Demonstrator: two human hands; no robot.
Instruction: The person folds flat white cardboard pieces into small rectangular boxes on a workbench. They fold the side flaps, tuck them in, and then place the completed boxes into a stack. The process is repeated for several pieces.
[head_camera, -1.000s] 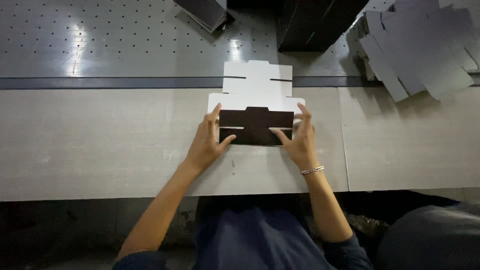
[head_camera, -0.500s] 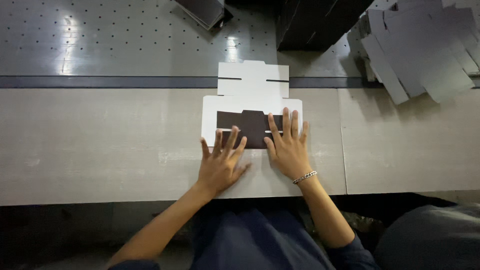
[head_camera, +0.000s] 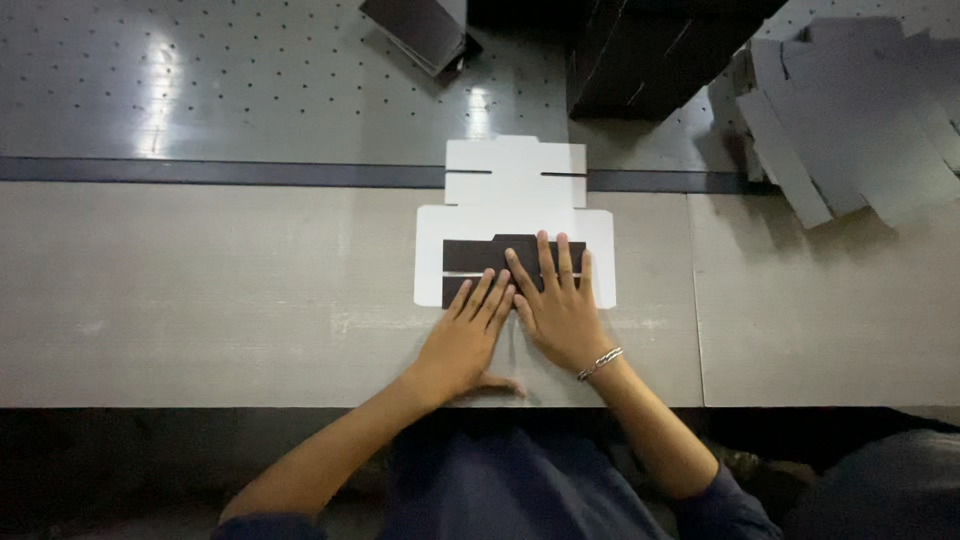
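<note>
A flat white cardboard blank (head_camera: 515, 215) is laid on the tabletop (head_camera: 200, 290), its dark folded flap (head_camera: 480, 256) turned over just beyond the fingertips. The left hand (head_camera: 465, 340) is spread flat, its fingers pressed on the blank's near edge; the right hand (head_camera: 558, 310), also spread, is pressed on the flap, seemingly to flatten the crease. A stack of blanks (head_camera: 860, 120) is seen far right of the right hand
</note>
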